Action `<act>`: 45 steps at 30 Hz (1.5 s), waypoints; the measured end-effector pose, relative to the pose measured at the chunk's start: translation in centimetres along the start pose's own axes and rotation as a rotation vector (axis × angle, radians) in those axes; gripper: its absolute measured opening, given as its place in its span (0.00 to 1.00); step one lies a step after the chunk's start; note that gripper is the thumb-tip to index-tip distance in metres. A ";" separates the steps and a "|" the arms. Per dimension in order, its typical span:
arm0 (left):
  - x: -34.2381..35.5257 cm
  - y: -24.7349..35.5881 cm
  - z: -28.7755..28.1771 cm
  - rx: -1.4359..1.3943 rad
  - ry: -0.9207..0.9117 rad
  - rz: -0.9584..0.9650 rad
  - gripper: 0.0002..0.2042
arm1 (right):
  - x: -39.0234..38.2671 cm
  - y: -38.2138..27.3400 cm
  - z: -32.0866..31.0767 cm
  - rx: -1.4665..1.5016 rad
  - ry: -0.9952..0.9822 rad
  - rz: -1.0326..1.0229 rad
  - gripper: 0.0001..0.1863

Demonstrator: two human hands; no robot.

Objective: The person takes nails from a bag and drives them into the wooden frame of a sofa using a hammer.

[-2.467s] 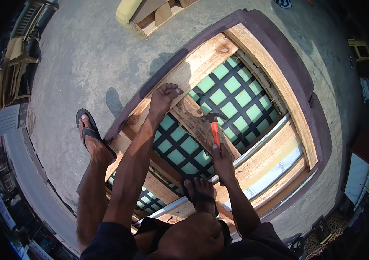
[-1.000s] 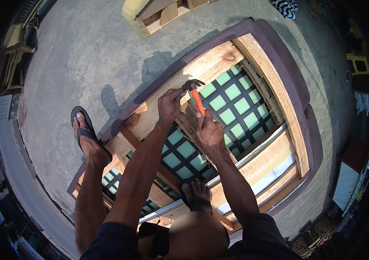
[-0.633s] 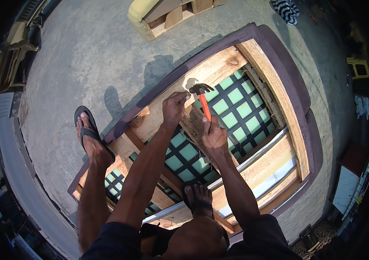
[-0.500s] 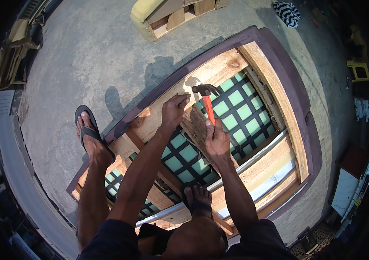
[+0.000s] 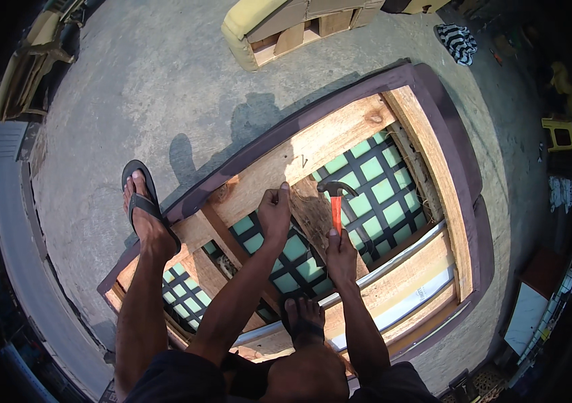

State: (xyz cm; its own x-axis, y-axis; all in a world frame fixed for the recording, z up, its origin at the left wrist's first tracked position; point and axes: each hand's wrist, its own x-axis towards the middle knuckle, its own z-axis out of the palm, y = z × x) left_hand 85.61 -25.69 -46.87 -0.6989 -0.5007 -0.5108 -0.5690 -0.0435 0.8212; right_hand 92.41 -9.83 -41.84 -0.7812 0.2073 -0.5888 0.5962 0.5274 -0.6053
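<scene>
Nailing step, seemingly: right hand (image 5: pixel 342 256) clamped on hammer (image 5: pixel 336 211), left hand (image 5: pixel 275 212) curled, contents unclear; next calls for aim at nail (image 5: pixel 304 160).

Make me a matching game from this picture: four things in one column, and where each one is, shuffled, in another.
1. Hammer
2. Black straps
3. Striped cloth
4. Purplish fabric

A. On the concrete ground, toward the picture's upper right
B. Around the outer edge of the wooden frame
C. Gripped in the right hand
D. Criss-crossed against pale green material

Pairs: 1-C, 2-D, 3-A, 4-B
</scene>
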 end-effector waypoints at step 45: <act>15.9 12.1 -0.9 0.800 -0.809 0.075 0.46 | 18.7 -4.2 2.3 1.108 -0.382 0.080 0.41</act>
State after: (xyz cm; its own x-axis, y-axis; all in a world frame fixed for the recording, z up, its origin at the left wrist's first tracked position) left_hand 67.99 -34.92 -44.80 -0.6526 0.2378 -0.7194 -0.4242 0.6721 0.6070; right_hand 75.71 -10.07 -51.55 -0.7405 -0.1529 -0.6545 0.6233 -0.5204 -0.5837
